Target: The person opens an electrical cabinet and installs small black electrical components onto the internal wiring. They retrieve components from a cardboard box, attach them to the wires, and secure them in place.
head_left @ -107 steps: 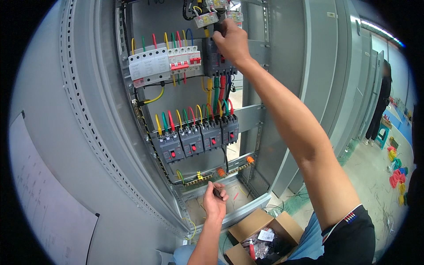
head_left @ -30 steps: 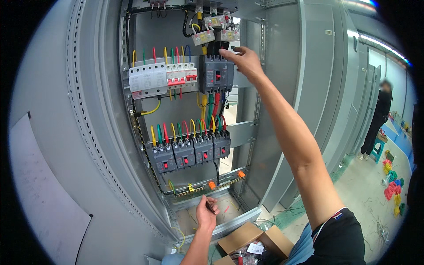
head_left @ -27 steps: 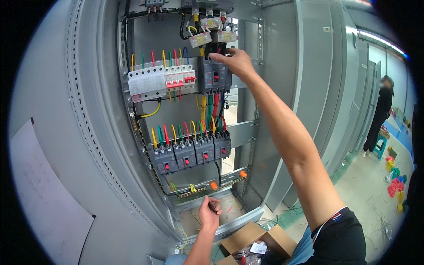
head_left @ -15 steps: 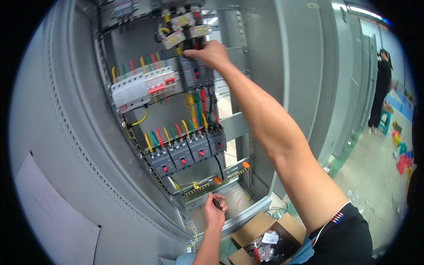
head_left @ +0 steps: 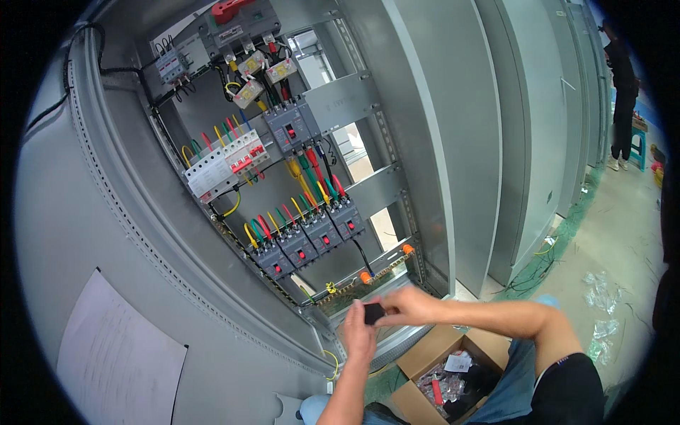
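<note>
In front of the cabinet's lower edge, my left hand [head_left: 360, 334] grips a small black flat piece [head_left: 373, 313], its kind too small to tell. My right hand [head_left: 412, 306], a little blurred, has its fingers closed at the same piece from the right. Above them is the row of dark grey circuit breakers [head_left: 312, 241] with red switches and yellow, green and red wires. A larger breaker [head_left: 292, 129] sits higher, beside a white row of small breakers [head_left: 227, 166]. Yellow-and-white labelled pieces [head_left: 249, 93] hang around the cables over it.
An open cardboard box [head_left: 409, 360] with plastic bags and a red-handled tool stands below my right arm. Orange insulators [head_left: 365, 277] line the lower busbar. A paper sheet [head_left: 120, 354] hangs on the left panel. A person in black [head_left: 623, 92] stands far right beside a teal stool [head_left: 638, 150].
My right hand has come down from the cables above the large breaker to meet my left hand at the black piece. The view has shifted, showing more of the cabinet's top.
</note>
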Available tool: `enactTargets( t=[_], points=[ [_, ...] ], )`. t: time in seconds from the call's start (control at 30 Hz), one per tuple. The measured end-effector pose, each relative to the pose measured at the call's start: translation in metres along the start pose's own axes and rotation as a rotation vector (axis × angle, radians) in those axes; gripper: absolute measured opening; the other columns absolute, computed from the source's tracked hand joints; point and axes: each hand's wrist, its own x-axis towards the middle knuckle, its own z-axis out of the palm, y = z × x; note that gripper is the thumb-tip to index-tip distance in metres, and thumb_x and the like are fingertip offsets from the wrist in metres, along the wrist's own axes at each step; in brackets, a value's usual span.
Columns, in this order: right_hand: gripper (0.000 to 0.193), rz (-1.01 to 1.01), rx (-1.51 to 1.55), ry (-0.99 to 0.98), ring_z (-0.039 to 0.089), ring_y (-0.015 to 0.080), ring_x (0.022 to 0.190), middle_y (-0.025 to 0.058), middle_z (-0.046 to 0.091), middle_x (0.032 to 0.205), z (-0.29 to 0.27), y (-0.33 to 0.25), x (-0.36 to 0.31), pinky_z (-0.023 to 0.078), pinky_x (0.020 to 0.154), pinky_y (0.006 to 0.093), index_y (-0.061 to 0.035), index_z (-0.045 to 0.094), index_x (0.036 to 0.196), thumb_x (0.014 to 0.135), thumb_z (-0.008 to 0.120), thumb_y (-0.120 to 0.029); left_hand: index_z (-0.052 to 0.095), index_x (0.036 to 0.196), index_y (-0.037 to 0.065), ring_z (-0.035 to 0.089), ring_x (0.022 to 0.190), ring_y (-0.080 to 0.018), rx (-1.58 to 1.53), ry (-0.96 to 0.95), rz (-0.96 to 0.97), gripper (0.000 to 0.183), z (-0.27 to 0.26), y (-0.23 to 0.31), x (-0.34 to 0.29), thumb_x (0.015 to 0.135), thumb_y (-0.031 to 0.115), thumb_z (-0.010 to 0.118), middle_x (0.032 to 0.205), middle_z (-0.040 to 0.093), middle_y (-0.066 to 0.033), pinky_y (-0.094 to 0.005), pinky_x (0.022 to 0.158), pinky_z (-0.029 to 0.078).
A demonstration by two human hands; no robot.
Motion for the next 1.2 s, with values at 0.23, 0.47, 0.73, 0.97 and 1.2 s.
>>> enactTargets(
  t=[0.23, 0.47, 0.73, 0.97, 1.2],
  points=[
    [0.035, 0.498, 0.721, 0.054, 0.060, 0.0061, 0.064, -0.0002, 0.064, 0.070, -0.010, 0.020, -0.092, 0.049, 0.059, 0.0253, -0.0025, 0.071, 0.086, 0.102, 0.068, -0.033, 0.065, 0.113, 0.002, 0.066, 0.084, -0.0129, 0.357, -0.090, -0.182, 0.031, 0.027, -0.042, -0.021, 0.107, 0.032, 0.057, 0.098, 0.068, -0.0058, -0.0286, 0.073, 0.060],
    [0.039, 0.429, 0.893, 0.107, 0.056, 0.0077, 0.062, 0.0010, 0.060, 0.066, -0.033, 0.019, -0.093, 0.044, 0.059, 0.0259, -0.0030, 0.064, 0.078, 0.104, 0.066, -0.032, 0.060, 0.109, 0.005, 0.069, 0.083, -0.0155, 0.235, -0.250, -0.267, 0.017, 0.061, -0.001, -0.032, 0.107, 0.021, 0.058, 0.097, 0.068, -0.0073, -0.0297, 0.067, 0.059],
    [0.027, 0.359, 0.956, 0.095, 0.062, 0.0072, 0.072, 0.0024, 0.066, 0.083, -0.034, 0.027, -0.102, 0.049, 0.066, 0.0230, -0.0028, 0.063, 0.113, 0.092, 0.078, -0.012, 0.063, 0.095, 0.009, 0.060, 0.061, -0.0111, 0.142, -0.200, -0.359, 0.020, 0.039, -0.021, -0.037, 0.105, 0.026, 0.062, 0.077, 0.065, -0.0028, -0.0247, 0.058, 0.051],
    [0.079, 0.169, 0.472, 0.139, 0.066, 0.0173, 0.100, 0.0100, 0.065, 0.123, -0.020, 0.035, -0.095, 0.055, 0.082, 0.0303, -0.0179, 0.048, 0.156, 0.084, 0.081, -0.011, 0.062, 0.092, 0.010, 0.051, 0.055, -0.0087, 0.176, -0.107, -0.369, 0.019, 0.023, -0.010, -0.043, 0.103, 0.025, 0.064, 0.071, 0.060, -0.0013, -0.0248, 0.052, 0.041],
    [0.026, 0.100, 0.462, 0.130, 0.065, 0.0161, 0.096, 0.0096, 0.069, 0.107, -0.004, 0.046, -0.085, 0.054, 0.079, 0.0300, -0.0004, 0.069, 0.118, 0.094, 0.073, -0.011, 0.062, 0.100, 0.005, 0.054, 0.057, -0.0106, 0.111, -0.143, -0.472, 0.019, 0.009, -0.014, -0.039, 0.103, 0.024, 0.063, 0.074, 0.062, -0.0032, -0.0255, 0.053, 0.042]
  ],
)
